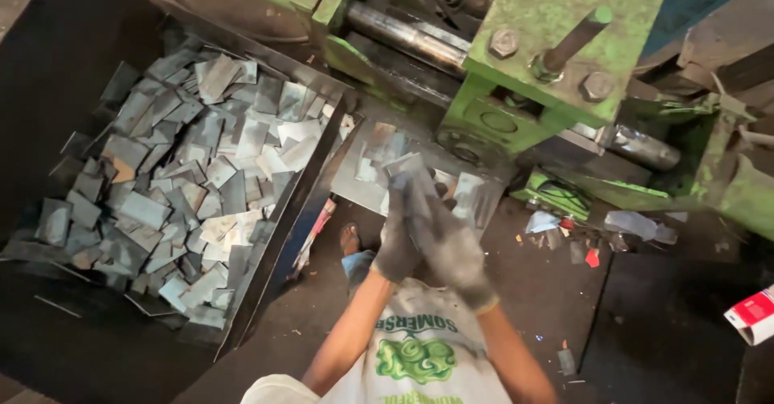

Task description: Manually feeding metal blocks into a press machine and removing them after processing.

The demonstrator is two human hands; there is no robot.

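Observation:
Both my hands wear dark grey gloves and meet in front of me over a small metal tray (355,180) at the foot of a green machine (556,17). My left hand (397,239) and my right hand (451,247) press together around a flat grey metal piece (405,164) that sticks up above the fingers. Several similar cut metal pieces lie on the tray. The image is blurred around the hands, so the exact grip is unclear.
A large dark bin (278,235) on the left holds a heap of grey metal pieces (185,170). A foot in a sandal (350,239) shows below the tray. Scraps litter the dark floor on the right, with a red-and-white carton (754,314) at the edge.

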